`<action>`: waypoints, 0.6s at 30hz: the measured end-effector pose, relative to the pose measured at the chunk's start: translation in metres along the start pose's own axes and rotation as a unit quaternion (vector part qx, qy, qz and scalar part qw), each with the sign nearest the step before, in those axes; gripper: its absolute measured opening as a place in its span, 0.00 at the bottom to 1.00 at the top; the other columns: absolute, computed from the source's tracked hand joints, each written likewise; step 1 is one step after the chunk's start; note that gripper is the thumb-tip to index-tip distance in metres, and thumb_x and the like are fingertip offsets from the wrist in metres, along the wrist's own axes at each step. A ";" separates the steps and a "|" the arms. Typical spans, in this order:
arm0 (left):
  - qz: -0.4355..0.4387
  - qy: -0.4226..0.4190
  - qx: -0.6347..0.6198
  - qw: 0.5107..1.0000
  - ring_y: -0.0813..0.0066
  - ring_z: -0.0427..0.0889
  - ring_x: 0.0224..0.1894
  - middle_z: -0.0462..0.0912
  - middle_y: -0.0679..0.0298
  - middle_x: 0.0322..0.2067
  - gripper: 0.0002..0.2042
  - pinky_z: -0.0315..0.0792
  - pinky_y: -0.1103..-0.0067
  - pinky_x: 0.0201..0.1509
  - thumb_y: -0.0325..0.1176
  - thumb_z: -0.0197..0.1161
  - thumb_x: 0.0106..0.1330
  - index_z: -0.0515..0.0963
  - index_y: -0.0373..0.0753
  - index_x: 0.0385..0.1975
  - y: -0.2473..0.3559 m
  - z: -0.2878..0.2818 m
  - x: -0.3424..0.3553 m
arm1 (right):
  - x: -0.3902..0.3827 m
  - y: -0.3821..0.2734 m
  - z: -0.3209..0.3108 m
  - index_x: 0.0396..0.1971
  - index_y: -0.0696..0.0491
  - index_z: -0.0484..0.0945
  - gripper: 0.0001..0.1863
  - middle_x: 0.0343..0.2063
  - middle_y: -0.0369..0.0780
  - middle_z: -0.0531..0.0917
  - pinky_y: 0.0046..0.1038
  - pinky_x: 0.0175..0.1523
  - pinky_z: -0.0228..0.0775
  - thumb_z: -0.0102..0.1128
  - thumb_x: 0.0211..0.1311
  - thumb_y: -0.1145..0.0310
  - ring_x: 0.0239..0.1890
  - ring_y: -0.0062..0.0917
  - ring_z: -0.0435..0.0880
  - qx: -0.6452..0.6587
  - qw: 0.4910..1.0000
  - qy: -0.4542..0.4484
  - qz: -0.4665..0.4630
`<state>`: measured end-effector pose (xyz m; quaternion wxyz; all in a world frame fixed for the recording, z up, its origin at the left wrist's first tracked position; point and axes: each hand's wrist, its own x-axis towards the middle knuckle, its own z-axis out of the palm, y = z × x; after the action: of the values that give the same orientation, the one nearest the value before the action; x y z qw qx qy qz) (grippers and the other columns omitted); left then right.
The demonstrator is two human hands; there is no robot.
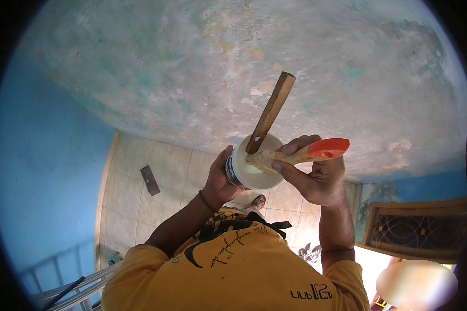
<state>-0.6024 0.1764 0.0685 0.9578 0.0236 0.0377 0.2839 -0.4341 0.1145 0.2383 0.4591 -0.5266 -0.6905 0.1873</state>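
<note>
A white plastic tub (260,181) of pale paint is gripped at its left side by my left hand (219,181). A wooden stick (275,103) stands tilted out of the tub. My right hand (319,181) is closed around a paintbrush (328,149) with a red-tipped wooden handle, held across the tub's mouth. The brush's bristle end is down at the tub, beside the stick.
The mottled grey-green wall (202,72) fills the upper view; a blue wall (41,145) stands left. On the tiled floor (122,192) lies a dark flat block (150,180), near my foot (258,201). A metal ladder (72,290) is lower left, a wood-framed grille (415,228) right.
</note>
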 end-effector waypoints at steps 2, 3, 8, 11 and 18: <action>0.014 0.026 0.031 0.999 0.51 0.70 0.66 0.72 0.51 0.63 0.31 0.62 0.44 0.67 0.56 0.52 0.71 0.66 0.39 0.66 0.000 0.000 0.000 | 0.000 0.002 0.003 0.37 0.55 0.77 0.15 0.33 0.39 0.86 0.25 0.38 0.81 0.75 0.52 0.75 0.34 0.25 0.88 0.009 1.000 -0.002 -0.001; 0.016 0.027 0.025 0.999 0.51 0.70 0.66 0.72 0.50 0.63 0.32 0.62 0.44 0.67 0.57 0.52 0.71 0.66 0.39 0.66 0.002 -0.002 0.001 | 0.000 0.003 0.004 0.36 0.55 0.77 0.14 0.33 0.39 0.86 0.25 0.38 0.81 0.75 0.52 0.75 0.34 0.25 0.88 0.006 1.000 -0.004 0.003; -0.032 -0.049 -0.151 0.987 0.51 0.70 0.66 0.72 0.50 0.63 0.31 0.62 0.43 0.67 0.56 0.54 0.71 0.67 0.39 0.65 0.005 -0.021 0.005 | 0.002 0.009 0.009 0.37 0.54 0.77 0.14 0.32 0.38 0.85 0.25 0.38 0.80 0.74 0.53 0.76 0.33 0.24 0.88 0.011 1.000 0.008 -0.026; -0.015 -0.013 -0.079 0.997 0.51 0.70 0.66 0.72 0.50 0.62 0.31 0.63 0.43 0.67 0.56 0.54 0.71 0.68 0.39 0.65 0.006 -0.013 0.005 | 0.001 0.011 0.008 0.37 0.54 0.77 0.14 0.33 0.38 0.85 0.25 0.38 0.80 0.74 0.53 0.76 0.34 0.25 0.88 0.003 1.000 -0.009 -0.025; -0.015 0.013 -0.050 0.999 0.51 0.71 0.65 0.73 0.50 0.62 0.31 0.63 0.44 0.67 0.56 0.55 0.70 0.69 0.39 0.64 0.007 -0.011 0.007 | 0.000 0.009 0.007 0.36 0.55 0.78 0.13 0.33 0.37 0.85 0.25 0.37 0.81 0.73 0.53 0.77 0.34 0.24 0.88 0.003 1.000 -0.024 -0.007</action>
<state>-0.6010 0.1861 0.0579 0.9614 -0.0284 0.0362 0.2712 -0.4350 0.1196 0.2283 0.4457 -0.5154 -0.7045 0.1986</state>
